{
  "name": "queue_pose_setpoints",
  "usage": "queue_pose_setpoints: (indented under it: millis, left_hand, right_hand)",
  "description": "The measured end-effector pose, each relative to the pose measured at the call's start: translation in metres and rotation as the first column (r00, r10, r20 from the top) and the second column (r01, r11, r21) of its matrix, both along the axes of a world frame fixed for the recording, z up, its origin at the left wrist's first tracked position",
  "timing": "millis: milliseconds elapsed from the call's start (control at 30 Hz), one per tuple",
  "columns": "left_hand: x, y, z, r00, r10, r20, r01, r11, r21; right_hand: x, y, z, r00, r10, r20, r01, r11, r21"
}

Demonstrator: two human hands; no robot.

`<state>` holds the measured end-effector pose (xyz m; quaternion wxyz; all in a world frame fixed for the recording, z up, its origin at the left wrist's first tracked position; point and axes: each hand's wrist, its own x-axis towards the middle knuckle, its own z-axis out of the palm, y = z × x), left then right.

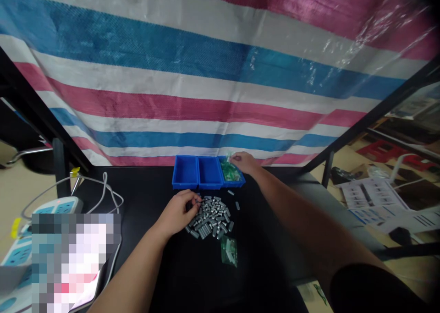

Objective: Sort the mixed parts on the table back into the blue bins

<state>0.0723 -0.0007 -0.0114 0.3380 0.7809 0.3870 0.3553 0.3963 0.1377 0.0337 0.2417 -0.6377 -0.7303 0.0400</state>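
Observation:
A pile of small grey metal cylinders [213, 216] lies on the black table. My left hand [178, 211] rests at the pile's left edge, thumb and fingers curled together; what they hold, if anything, is too small to make out. Beyond the pile stand three joined blue bins, and the right bin [234, 183] contains clear plastic bags with green print [231, 172]. Over that bin's far side, my right hand [244, 161] pinches a small clear plastic bag [228, 156]. Nearer to me, another green-printed bag [229, 251] with pale pieces inside lies flat.
The left bin [185, 185] and middle bin [211, 184] stand beside the right one. Two loose cylinders lie right of the pile. A power strip [65, 206], white cables and a pixelated device [82, 267] occupy the left. Behind the table hangs a striped sheet [206, 107].

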Motion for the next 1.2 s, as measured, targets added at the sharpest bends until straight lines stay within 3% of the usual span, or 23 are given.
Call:
queue_pose_setpoints:
  millis: [200, 400, 567, 800, 1033, 1200]
  left_hand:
    - [0.001, 0.000, 0.000, 1.000, 0.000, 0.004, 0.000, 1.000, 0.003]
    - [0.001, 0.000, 0.001, 1.000, 0.006, -0.007, -0.006, 1.000, 0.004]
    - [0.001, -0.001, 0.002, 1.000, 0.005, -0.010, -0.005, 1.000, -0.007]
    - [0.001, -0.001, 0.002, 1.000, -0.003, -0.013, 0.003, 1.000, -0.015]
    - [0.001, 0.001, -0.002, 1.000, -0.002, 0.008, 0.002, 1.000, -0.010]
    - [0.002, 0.000, 0.001, 1.000, -0.007, 0.005, 0.007, 1.000, -0.017]
  right_hand:
    - [0.000, -0.007, -0.017, 0.988, 0.046, 0.144, -0.053, 0.998, 0.041]
    - [0.004, -0.004, -0.015, 0.981, 0.009, 0.195, -0.043, 0.984, 0.172]
    - [0.003, 0.007, -0.015, 0.971, 0.055, 0.233, -0.098, 0.979, 0.177]
    - [-0.008, 0.015, -0.015, 0.984, 0.029, 0.178, -0.064, 0.979, 0.194]
    - [-0.004, 0.016, -0.003, 0.995, -0.024, 0.093, 0.006, 0.981, 0.195]
    - [0.001, 0.018, 0.000, 0.994, -0.035, 0.103, 0.025, 0.995, 0.099]
